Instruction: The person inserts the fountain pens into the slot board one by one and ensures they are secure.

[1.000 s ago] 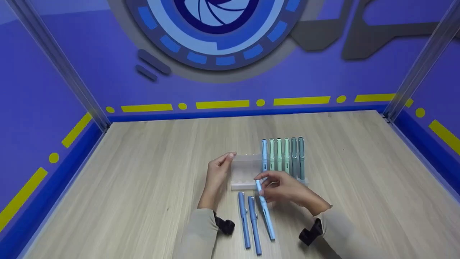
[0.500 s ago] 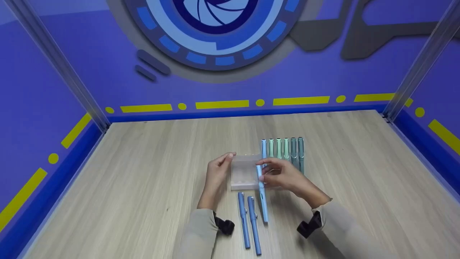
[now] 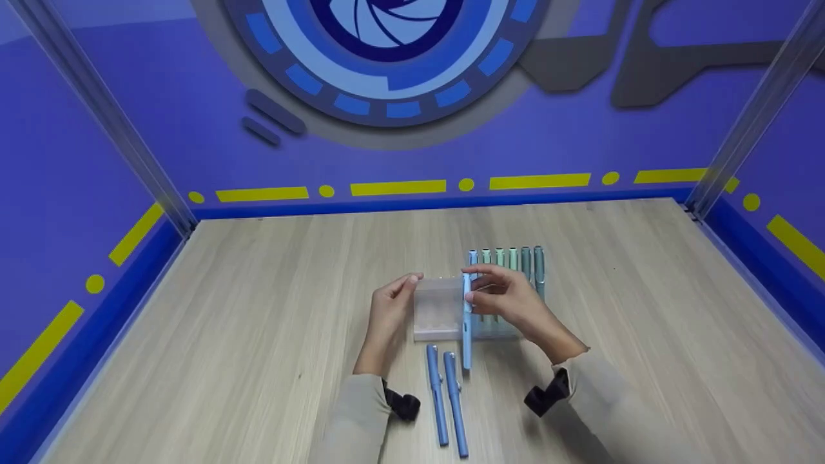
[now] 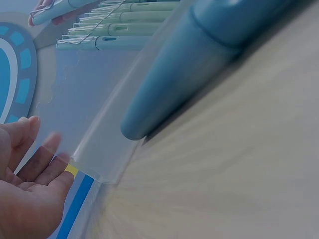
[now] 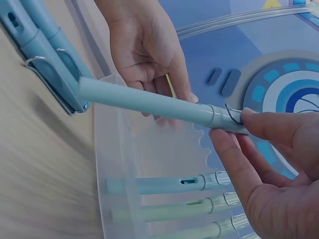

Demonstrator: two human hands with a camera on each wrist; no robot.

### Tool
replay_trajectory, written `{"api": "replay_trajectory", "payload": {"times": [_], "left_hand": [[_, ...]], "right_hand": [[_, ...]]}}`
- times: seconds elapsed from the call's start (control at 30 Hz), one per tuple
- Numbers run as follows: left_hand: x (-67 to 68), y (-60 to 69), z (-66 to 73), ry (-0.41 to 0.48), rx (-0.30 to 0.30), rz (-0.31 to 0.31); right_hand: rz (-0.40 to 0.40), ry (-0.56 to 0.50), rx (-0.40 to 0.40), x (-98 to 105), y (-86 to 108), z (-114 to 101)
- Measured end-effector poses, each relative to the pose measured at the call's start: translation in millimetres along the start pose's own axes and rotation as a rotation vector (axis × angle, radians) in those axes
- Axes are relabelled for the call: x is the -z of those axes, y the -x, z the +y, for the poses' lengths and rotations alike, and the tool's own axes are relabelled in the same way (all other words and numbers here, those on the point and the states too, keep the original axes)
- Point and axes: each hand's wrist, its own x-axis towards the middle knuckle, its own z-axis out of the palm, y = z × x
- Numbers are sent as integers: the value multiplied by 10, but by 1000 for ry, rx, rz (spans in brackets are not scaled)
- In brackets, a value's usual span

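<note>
My left hand (image 3: 388, 316) pinches the left edge of a translucent plastic pen case (image 3: 438, 306); in the right wrist view its fingers show partly through the clear wall. My right hand (image 3: 515, 298) pinches a light blue pen (image 3: 466, 332) near its clip end, held above the case. In the right wrist view this pen (image 5: 149, 103) hangs apart from the case, over its unfilled part. Beside it lies a row of pens in the case: a light blue pen (image 5: 164, 185), light green pens (image 5: 174, 211) and dark green pens (image 3: 539, 261), partly hidden by my right hand.
Two darker blue pens (image 3: 437, 396) lie side by side on the wooden table (image 3: 258, 322), in front of the case. Blue panels (image 3: 387, 164) with yellow marks stand behind and at both sides of the table.
My right hand has lifted the light blue pen away from the two darker pens, moving it forward over the case and turning it straighter. My left hand stays at the case edge.
</note>
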Motion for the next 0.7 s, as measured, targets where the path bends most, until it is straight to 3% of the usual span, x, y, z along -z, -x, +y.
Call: {"api": "replay_trajectory", "payload": {"times": [0.53,0.7], "left_hand": [[1,-9,-17,22,20,-3],[-2,-5,-5,14,26,-3]], "right_hand": [[131,-27,6,14,-97,-80],[138,-33,54,22,-107,-89]]}}
